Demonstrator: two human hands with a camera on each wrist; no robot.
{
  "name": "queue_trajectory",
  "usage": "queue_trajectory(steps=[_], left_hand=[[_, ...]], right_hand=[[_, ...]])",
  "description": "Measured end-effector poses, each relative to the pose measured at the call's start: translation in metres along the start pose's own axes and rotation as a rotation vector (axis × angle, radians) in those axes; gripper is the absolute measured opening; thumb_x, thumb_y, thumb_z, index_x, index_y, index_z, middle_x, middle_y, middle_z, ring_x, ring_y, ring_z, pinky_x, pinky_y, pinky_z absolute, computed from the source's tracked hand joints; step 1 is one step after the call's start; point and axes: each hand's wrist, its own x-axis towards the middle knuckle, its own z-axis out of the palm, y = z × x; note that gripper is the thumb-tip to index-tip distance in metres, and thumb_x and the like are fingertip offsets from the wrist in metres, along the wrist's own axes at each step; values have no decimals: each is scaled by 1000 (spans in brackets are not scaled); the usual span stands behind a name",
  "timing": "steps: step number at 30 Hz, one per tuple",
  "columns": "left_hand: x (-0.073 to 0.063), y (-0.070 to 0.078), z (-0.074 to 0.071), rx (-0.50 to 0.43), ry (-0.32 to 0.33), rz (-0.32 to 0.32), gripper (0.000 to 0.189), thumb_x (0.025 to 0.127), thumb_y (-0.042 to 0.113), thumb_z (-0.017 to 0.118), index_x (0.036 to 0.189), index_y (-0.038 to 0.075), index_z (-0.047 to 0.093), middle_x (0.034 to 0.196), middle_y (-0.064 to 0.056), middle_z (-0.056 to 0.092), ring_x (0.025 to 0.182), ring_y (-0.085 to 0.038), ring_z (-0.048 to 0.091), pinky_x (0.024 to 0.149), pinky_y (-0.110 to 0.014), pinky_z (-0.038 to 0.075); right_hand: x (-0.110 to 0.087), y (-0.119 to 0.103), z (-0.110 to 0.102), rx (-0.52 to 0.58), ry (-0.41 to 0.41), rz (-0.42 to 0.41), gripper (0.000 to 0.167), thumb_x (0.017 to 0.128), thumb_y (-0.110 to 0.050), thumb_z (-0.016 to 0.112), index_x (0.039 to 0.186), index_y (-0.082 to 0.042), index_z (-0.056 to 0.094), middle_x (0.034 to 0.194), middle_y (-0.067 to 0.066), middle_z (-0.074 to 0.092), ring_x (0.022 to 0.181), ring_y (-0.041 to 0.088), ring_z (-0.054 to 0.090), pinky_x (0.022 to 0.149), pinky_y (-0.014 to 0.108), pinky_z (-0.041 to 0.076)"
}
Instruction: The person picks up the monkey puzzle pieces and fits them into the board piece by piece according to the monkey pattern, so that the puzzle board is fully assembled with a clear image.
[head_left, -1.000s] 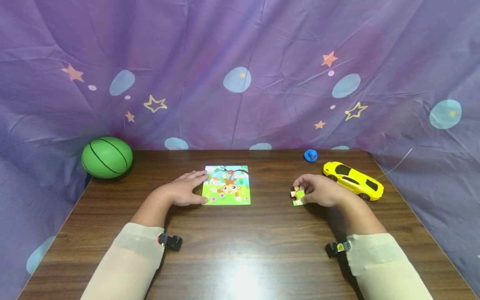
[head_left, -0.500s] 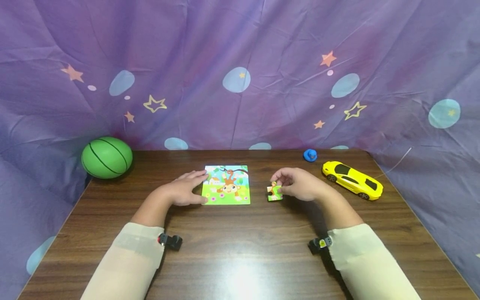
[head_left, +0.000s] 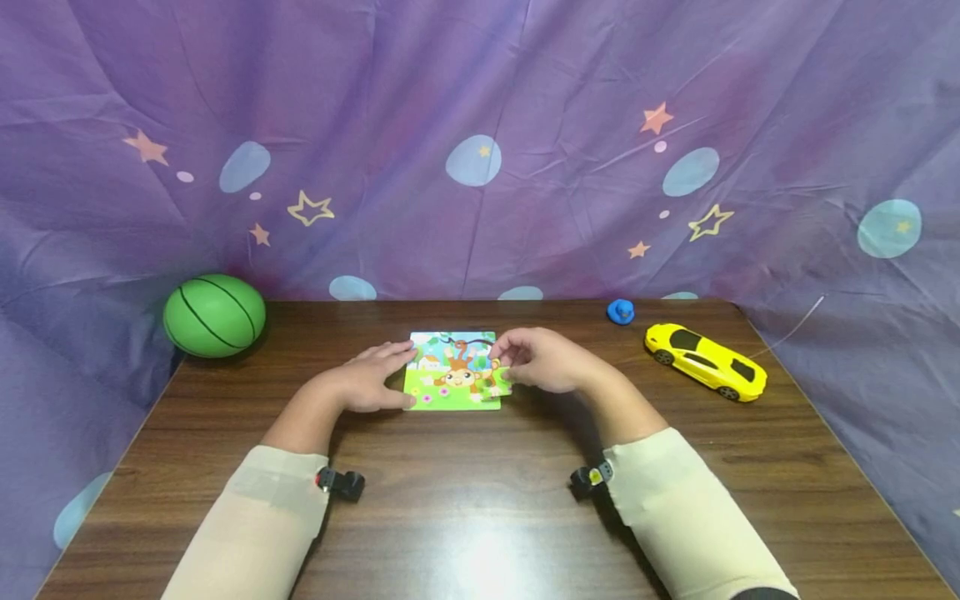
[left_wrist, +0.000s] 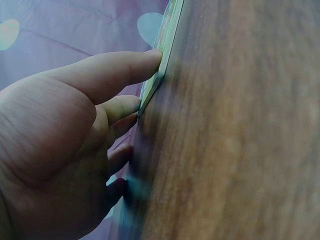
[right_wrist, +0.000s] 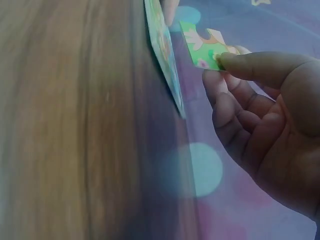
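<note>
A square monkey puzzle board [head_left: 431, 379] lies flat on the wooden table, showing a monkey, flowers and a small house. At its left edge my left hand [head_left: 366, 380] rests with thumb and fingers spread, the fingertips touching the board's border. My right hand [head_left: 546, 360] pinches a green jigsaw piece [right_wrist: 202, 52] between thumb and fingers over the board's right side. In the right wrist view the piece shows a pink flower and part of an orange-brown shape, and it is held up apart from the board. The left wrist view shows the thumb [left_wrist: 145, 62] against the board's edge.
A green ball [head_left: 214, 316] sits at the table's back left corner. Toward the back right are a blue rubber duck [head_left: 621, 312] and a yellow toy car [head_left: 705, 362]. A purple patterned cloth [head_left: 405, 167] hangs behind the table [head_left: 420, 517].
My right hand has carried the jigsaw piece leftward from near the yellow car to over the board's right part. My left hand and the board have stayed in place.
</note>
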Motion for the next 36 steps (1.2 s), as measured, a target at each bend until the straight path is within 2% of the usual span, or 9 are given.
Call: queue_trajectory(steps=[3, 10, 16, 26, 36], left_hand=[[0, 0, -1, -3, -4, -5, 93, 96, 52, 68, 172, 17, 26, 183, -6, 15, 169, -42, 9, 135, -67, 14], [0, 0, -1, -4, -4, -7, 93, 97, 53, 68, 172, 18, 25, 183, -6, 15, 169, -43, 9, 134, -69, 13], [-1, -1, -1, -1, -3, -7, 93, 97, 52, 68, 172, 18, 25, 183, -6, 14, 168, -43, 8, 134, -69, 13], [-2, 2, -2, 0, -7, -7, 92, 98, 52, 67, 172, 17, 25, 183, -6, 14, 169, -44, 8, 134, -70, 13], [-1, 1, -1, 0, -5, -8, 93, 97, 52, 68, 172, 18, 25, 183, -6, 15, 168, -44, 9, 133, -70, 14]], right_hand=[[7, -6, 2, 10, -4, -1, 22, 94, -7, 77, 115, -12, 73, 101, 3, 72, 93, 15, 67, 81, 30, 60], [19, -12, 10, 73, -13, 9, 24, 96, -6, 75, 120, -9, 72, 98, 5, 70, 76, 15, 65, 69, 31, 59], [20, -8, 18, 84, -57, 50, 25, 97, -3, 74, 120, -10, 72, 98, 5, 71, 77, 13, 63, 64, 26, 55], [22, 2, 25, 93, -34, 74, 22, 94, -3, 75, 115, -8, 70, 96, 5, 67, 75, 15, 62, 67, 29, 58], [23, 3, 27, 47, -12, 80, 23, 91, -4, 78, 113, -9, 71, 96, 3, 69, 82, 14, 64, 72, 29, 59]])
